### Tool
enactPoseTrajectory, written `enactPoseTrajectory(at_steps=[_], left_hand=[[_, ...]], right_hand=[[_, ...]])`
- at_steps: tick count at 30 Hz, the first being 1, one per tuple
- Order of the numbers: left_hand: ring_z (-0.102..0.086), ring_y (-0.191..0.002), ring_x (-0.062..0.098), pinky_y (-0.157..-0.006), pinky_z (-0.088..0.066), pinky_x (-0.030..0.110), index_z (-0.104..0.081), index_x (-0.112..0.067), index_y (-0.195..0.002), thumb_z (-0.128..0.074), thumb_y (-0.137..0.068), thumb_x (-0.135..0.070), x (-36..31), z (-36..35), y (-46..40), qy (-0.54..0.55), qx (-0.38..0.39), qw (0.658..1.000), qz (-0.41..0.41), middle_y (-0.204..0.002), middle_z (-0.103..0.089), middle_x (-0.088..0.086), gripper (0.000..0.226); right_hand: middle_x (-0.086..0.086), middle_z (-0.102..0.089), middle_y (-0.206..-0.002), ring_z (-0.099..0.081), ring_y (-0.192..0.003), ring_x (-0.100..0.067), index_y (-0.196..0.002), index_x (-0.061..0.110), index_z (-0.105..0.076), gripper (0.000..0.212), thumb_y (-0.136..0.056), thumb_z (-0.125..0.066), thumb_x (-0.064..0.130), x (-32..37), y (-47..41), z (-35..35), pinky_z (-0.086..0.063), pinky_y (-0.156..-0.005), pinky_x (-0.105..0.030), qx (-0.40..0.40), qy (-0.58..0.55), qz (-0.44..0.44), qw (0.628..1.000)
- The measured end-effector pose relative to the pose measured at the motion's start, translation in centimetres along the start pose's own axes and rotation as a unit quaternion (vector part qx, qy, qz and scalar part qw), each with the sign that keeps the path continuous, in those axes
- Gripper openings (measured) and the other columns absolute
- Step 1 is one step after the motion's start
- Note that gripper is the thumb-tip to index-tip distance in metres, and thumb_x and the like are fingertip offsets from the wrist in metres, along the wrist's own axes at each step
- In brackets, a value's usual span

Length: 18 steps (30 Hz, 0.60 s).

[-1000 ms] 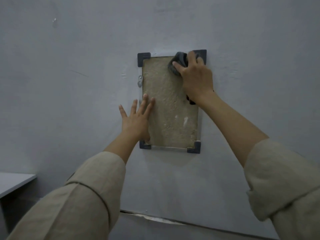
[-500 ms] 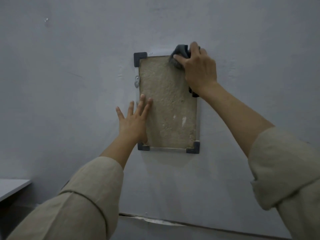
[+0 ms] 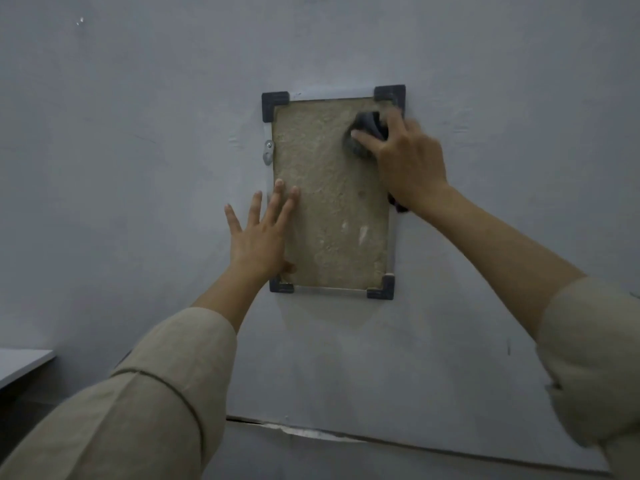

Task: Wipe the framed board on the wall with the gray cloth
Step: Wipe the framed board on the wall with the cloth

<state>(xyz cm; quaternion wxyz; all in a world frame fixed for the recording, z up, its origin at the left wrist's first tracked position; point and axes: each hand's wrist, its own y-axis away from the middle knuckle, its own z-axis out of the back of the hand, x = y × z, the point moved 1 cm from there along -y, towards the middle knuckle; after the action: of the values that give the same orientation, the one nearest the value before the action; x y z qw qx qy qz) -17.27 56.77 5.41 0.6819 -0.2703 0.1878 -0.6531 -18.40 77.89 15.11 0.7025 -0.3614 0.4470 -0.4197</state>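
A framed board (image 3: 329, 202) with a rough tan face and dark corner pieces hangs upright on the pale wall. My right hand (image 3: 412, 164) is shut on a bunched gray cloth (image 3: 365, 129) and presses it against the board's upper right area, just below the top right corner piece. A bit of cloth also pokes out under my wrist. My left hand (image 3: 259, 233) lies flat with fingers spread on the board's lower left edge, partly on the wall.
A small metal bracket (image 3: 267, 154) is fixed to the wall at the board's left edge. A white tabletop edge (image 3: 24, 365) shows at the lower left. A crack runs along the wall's base (image 3: 311, 431).
My right hand has slid the cloth down from the board's top right corner onto the upper right face. The left hand has stayed flat at the lower left edge.
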Motion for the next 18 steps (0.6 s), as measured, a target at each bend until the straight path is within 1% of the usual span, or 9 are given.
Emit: enactPoseTrajectory(at_steps=[3, 5, 7, 9, 11, 13, 14, 16, 18], left_hand=[[0.014, -0.146, 0.028, -0.110, 0.003, 0.067, 0.030, -0.031, -0.142, -0.071, -0.074, -0.049, 0.1, -0.1, 0.1, 0.001, -0.006, 1.000, -0.001, -0.154, 0.031, -0.005, 0.123], [0.014, -0.145, 0.028, -0.111, 0.003, 0.067, 0.030, -0.030, -0.142, -0.070, -0.077, -0.046, 0.0, -0.1, 0.1, -0.002, -0.009, 1.000, -0.003, -0.153, 0.032, -0.004, 0.120], [0.014, -0.145, 0.028, -0.112, 0.002, 0.066, 0.030, -0.030, -0.142, -0.069, -0.078, -0.044, 0.0, -0.2, 0.1, -0.005, -0.011, 1.000, -0.003, -0.153, 0.033, -0.004, 0.119], [0.013, -0.146, 0.029, -0.111, 0.002, 0.066, 0.030, -0.029, -0.142, -0.070, -0.077, -0.043, 0.0, -0.4, 0.1, -0.004, -0.016, 1.000, -0.001, -0.153, 0.033, -0.004, 0.120], [0.012, -0.146, 0.029, -0.111, 0.002, 0.066, 0.029, -0.029, -0.142, -0.071, -0.077, -0.042, -0.2, -0.6, 0.1, -0.002, -0.024, 1.000, -0.001, -0.153, 0.032, -0.003, 0.121], [0.012, -0.146, 0.029, -0.110, 0.002, 0.066, 0.029, -0.029, -0.142, -0.072, -0.076, -0.042, -0.3, -0.7, 0.1, -0.001, -0.028, 1.000, 0.003, -0.153, 0.032, -0.003, 0.122], [0.012, -0.146, 0.029, -0.110, 0.002, 0.066, 0.029, -0.029, -0.142, -0.072, -0.076, -0.042, -0.3, -0.8, 0.1, -0.002, -0.030, 1.000, 0.005, -0.153, 0.032, -0.004, 0.122], [0.012, -0.146, 0.029, -0.110, 0.002, 0.066, 0.030, -0.029, -0.142, -0.072, -0.077, -0.042, -0.3, -0.9, 0.0, -0.004, -0.033, 0.999, 0.007, -0.154, 0.032, -0.004, 0.122], [0.012, -0.146, 0.029, -0.109, 0.002, 0.066, 0.031, -0.029, -0.142, -0.071, -0.078, -0.041, -0.1, -1.1, -0.1, -0.008, -0.041, 0.999, 0.006, -0.154, 0.031, -0.004, 0.121]], right_hand=[[-0.021, -0.039, -0.136, -0.048, -0.108, -0.037, -0.137, 0.022, -0.045, 0.041, -0.098, -0.040, 0.010, 0.2, -1.6, 0.1, -0.049, -0.074, -0.042, -0.018, -0.005, -0.036, 0.999], [-0.023, -0.040, -0.135, -0.051, -0.106, -0.038, -0.137, 0.019, -0.044, 0.042, -0.097, -0.041, 0.007, 1.0, 0.4, -0.4, -0.051, -0.072, -0.041, 0.005, -0.002, -0.018, 1.000], [-0.023, -0.051, -0.126, -0.058, -0.093, -0.035, -0.131, 0.018, -0.052, 0.042, -0.091, -0.054, 0.006, 1.9, 4.5, -1.0, -0.055, -0.061, -0.036, 0.030, 0.010, 0.036, 0.999], [-0.019, -0.064, -0.107, -0.062, -0.072, -0.028, -0.119, 0.018, -0.064, 0.047, -0.075, -0.072, 0.002, 2.4, 8.7, -1.5, -0.052, -0.045, -0.027, 0.041, 0.018, 0.095, 0.994], [-0.017, -0.067, -0.098, -0.060, -0.063, -0.025, -0.114, 0.019, -0.067, 0.051, -0.068, -0.077, 0.000, 2.1, 10.6, -1.8, -0.048, -0.038, -0.024, 0.052, 0.023, 0.124, 0.991], [-0.018, -0.066, -0.097, -0.061, -0.064, -0.028, -0.113, 0.018, -0.068, 0.046, -0.071, -0.076, 0.002, 1.6, 9.7, -1.4, -0.048, -0.039, -0.025, 0.051, 0.026, 0.137, 0.989], [-0.021, -0.064, -0.100, -0.061, -0.068, -0.032, -0.114, 0.017, -0.067, 0.041, -0.075, -0.073, 0.003, 1.3, 8.6, -1.1, -0.049, -0.041, -0.028, 0.050, 0.026, 0.132, 0.990], [-0.025, -0.056, -0.116, -0.058, -0.085, -0.039, -0.124, 0.017, -0.059, 0.037, -0.089, -0.057, 0.007, 0.8, 6.1, -0.7, -0.052, -0.053, -0.037, 0.048, 0.025, 0.095, 0.994], [-0.025, -0.047, -0.126, -0.053, -0.097, -0.040, -0.132, 0.019, -0.050, 0.037, -0.096, -0.045, 0.011, 0.4, 4.4, -0.6, -0.052, -0.063, -0.042, 0.048, 0.016, 0.051, 0.997]])
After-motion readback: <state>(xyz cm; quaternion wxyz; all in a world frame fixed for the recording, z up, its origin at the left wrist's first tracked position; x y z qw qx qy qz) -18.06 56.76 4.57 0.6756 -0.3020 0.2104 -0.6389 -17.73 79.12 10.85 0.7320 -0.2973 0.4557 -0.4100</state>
